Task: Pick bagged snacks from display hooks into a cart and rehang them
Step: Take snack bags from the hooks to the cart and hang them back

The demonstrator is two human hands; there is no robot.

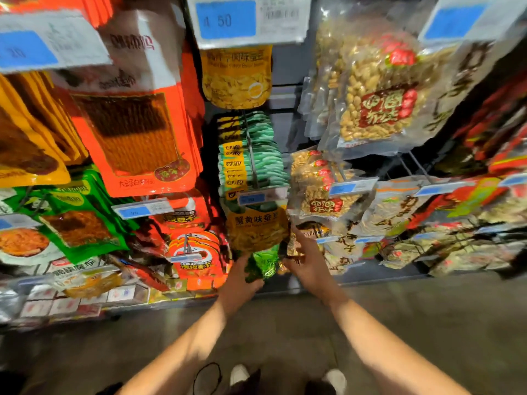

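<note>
The left hand (242,276) curls its fingers around a green snack bag (263,265) low on the display, while the right hand (306,259), fingers spread loosely, touches the bag's right edge.

Glossy plastic snack bags (134,138) hang on thin metal hooks (251,149) above a matt, rough concrete floor (427,323).

The bag (263,265) between the hands is glossy green with pale markings. Above it hangs a yellow bag (256,228) with dark lettering, then a row of mint-green packs (263,149) with yellow-and-black labels. Orange bags (134,132) show a brown ribbed panel. Price tags (225,19) are white with blue patches. The floor (399,303) is mottled grey-brown.
</note>
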